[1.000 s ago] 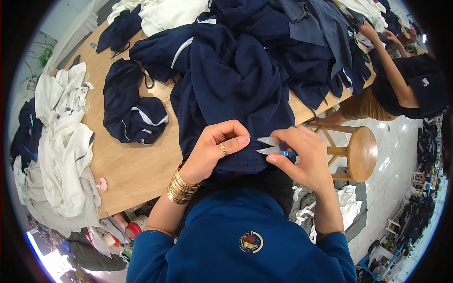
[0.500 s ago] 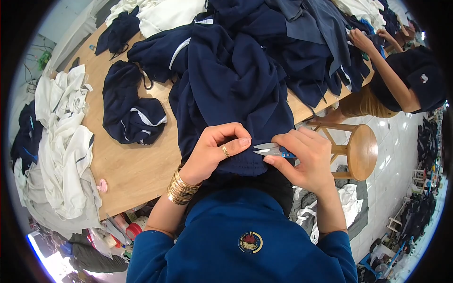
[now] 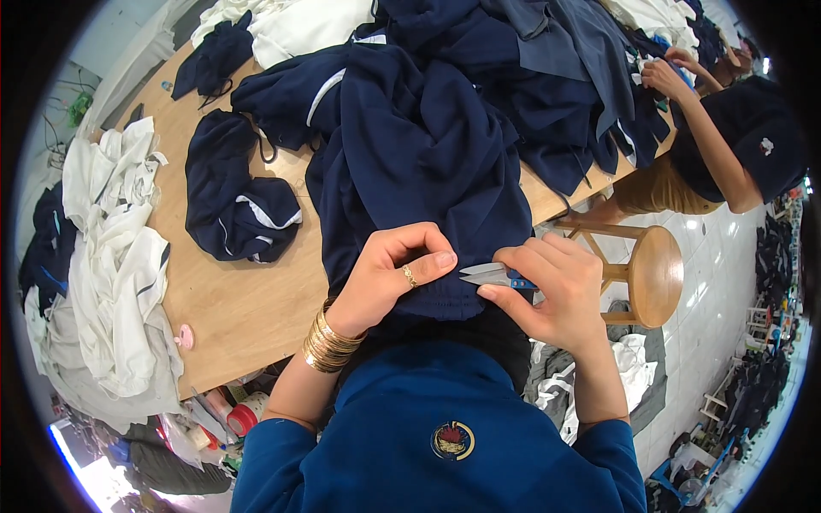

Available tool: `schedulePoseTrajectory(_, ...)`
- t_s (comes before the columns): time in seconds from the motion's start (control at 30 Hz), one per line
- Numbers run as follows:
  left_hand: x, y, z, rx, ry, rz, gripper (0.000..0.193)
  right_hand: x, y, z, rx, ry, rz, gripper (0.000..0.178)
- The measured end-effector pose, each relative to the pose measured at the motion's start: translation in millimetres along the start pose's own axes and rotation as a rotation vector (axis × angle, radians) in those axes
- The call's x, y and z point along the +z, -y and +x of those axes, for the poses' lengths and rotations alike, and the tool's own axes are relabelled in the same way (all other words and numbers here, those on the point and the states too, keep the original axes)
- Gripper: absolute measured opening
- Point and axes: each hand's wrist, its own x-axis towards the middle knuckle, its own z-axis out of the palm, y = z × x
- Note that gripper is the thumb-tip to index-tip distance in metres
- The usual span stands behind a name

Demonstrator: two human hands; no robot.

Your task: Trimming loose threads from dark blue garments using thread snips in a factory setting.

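Observation:
A dark navy garment [image 3: 419,162] is bunched on the table, its gathered hem hanging over the near edge in front of me. Above that hem my left hand [image 3: 389,269] makes a closed pinch with thumb and forefinger; whatever is between the fingertips is too small to make out. To its right, my right hand [image 3: 552,286] grips a pair of thread snips [image 3: 489,274] with blue on the handle. The blades point left, slightly parted, with their tips just short of my left fingertips.
A navy garment with white piping [image 3: 244,201] lies on the wooden table [image 3: 231,316]. White garments [image 3: 120,256] drape over its left side, and more navy clothes [image 3: 556,111] pile at the back. On the right are a wooden stool [image 3: 657,275] and a person [image 3: 727,158] handling cloth.
The snips' blades have dipped slightly, while my hands stay almost in place. At the right, the other person's hands have shifted a little over the cloth.

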Motion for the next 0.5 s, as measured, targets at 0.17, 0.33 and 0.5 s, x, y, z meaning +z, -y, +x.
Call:
schedulePoseTrajectory(0.17,-0.5,3.0,-0.1,0.008,-0.001,-0.003,0.016,2.9,1.4,-0.3,0.016,-0.005,-0.006,0.026)
schedulePoseTrajectory(0.33,0.9,1.7,1.5,0.024,-0.008,-0.033,0.014,3.4,0.6,0.6,0.009,-0.014,-0.031,0.026)
schedulePoseTrajectory(0.5,4.4,0.7,3.9,0.021,-0.010,-0.035,0.013,2.8,0.6,0.0,0.013,-0.058,-0.007,0.024)
